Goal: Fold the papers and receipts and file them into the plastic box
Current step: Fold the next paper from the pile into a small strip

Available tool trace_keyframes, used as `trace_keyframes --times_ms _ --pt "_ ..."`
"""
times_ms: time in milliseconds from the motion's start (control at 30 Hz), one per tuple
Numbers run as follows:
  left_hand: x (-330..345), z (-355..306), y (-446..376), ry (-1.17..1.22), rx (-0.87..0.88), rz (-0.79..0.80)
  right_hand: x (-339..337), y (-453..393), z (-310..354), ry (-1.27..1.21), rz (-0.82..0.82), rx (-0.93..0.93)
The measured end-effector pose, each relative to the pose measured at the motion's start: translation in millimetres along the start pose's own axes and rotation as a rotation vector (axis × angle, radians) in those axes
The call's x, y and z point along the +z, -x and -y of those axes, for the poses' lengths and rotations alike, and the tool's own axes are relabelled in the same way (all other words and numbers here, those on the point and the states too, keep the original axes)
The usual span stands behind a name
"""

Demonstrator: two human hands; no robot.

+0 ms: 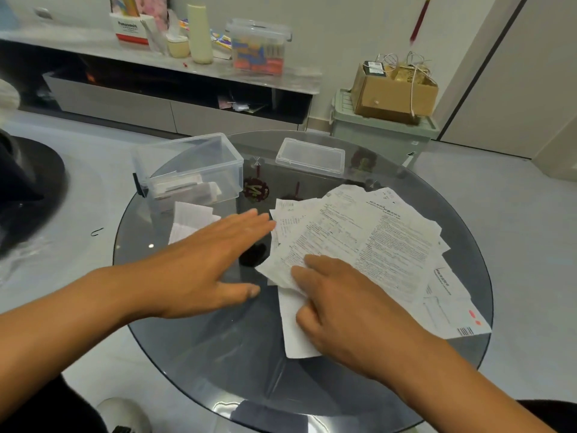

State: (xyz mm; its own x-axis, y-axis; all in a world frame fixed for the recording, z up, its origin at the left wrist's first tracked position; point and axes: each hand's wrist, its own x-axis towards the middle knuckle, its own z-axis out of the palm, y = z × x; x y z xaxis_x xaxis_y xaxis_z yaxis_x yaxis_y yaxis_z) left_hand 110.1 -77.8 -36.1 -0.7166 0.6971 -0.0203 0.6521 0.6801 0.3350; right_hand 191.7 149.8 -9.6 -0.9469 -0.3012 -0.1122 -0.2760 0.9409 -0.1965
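Note:
A spread pile of printed papers and receipts (374, 239) covers the right half of the round glass table (218, 339). My right hand (340, 304) lies on the pile's near left corner, its fingers and thumb pinching a long white receipt (295, 326). My left hand (215, 260) hovers flat with straight fingers over the table's middle, fingertips near the pile's left edge, holding nothing. The clear plastic box (190, 170) stands open at the table's far left with folded papers inside. A folded white paper (190, 220) lies just in front of it.
The box's clear lid (310, 156) lies at the table's far edge. Behind are a low cabinet (156, 98) with bottles and containers, and a green bin (381, 132) with a cardboard box on top. A dark round object (28, 189) sits on the left.

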Motion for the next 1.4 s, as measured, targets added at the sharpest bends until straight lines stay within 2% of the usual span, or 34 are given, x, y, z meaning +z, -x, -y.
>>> trace_keyframes --times_ms 100,233,300,433,500,667,733,867,967,1067,1167,1233,1267,1333,1400 --pt "6.1 -9.6 -11.1 0.106 0.074 -0.024 1.1 -0.1 -10.5 -0.108 -0.049 0.01" --pt "11.8 -9.2 -25.0 0.244 0.15 -0.153 -17.5 12.6 -18.5 -0.385 0.041 0.04" --pt "14.1 -8.5 -27.8 0.272 0.171 -0.206 -35.1 19.0 -26.9 -0.483 0.137 0.011" --pt "11.5 -26.9 -23.9 0.357 0.14 -0.265 -67.0 34.2 -74.7 -0.564 0.488 0.011" --pt "14.8 -36.8 -22.9 0.389 0.105 -0.333 -73.1 39.9 -99.9 -0.683 0.555 0.004" --pt "32.5 -48.3 -29.0 0.599 -0.075 -0.462 -73.0 46.7 -133.8 -0.963 0.493 -0.125" --pt "32.0 -46.6 -31.6 0.725 -0.141 -0.471 -67.5 45.3 -135.3 -0.991 0.452 -0.095" --pt "28.3 -46.1 -37.3 0.836 -0.198 -0.467 -39.7 31.0 -132.4 -0.936 0.093 0.272" --pt "29.0 -45.6 -40.9 0.896 -0.253 -0.419 -25.0 21.6 -126.8 -0.846 -0.014 0.5" --pt "28.5 -42.5 -43.7 0.728 -0.299 -0.376 -18.2 14.6 -119.4 -0.681 -0.055 0.603" --pt "28.7 -40.9 -42.8 0.375 -0.277 -0.377 -11.9 8.1 -113.8 -0.565 -0.098 0.631" --pt "31.1 -36.2 -42.4 0.086 -0.121 -0.372 -10.7 5.8 -111.7 -0.542 -0.117 0.649" --pt "30.4 -35.3 -41.7 -0.008 -0.01 -0.315 -11.2 6.0 -110.8 -0.546 -0.12 0.655" --pt "29.9 -35.6 -41.6 -0.091 0.126 -0.126 -12.7 6.2 -109.6 -0.574 -0.114 0.657" --pt "31.2 -36.9 -42.3 -0.153 0.169 -0.032 -15.8 6.3 -108.0 -0.616 -0.113 0.657"
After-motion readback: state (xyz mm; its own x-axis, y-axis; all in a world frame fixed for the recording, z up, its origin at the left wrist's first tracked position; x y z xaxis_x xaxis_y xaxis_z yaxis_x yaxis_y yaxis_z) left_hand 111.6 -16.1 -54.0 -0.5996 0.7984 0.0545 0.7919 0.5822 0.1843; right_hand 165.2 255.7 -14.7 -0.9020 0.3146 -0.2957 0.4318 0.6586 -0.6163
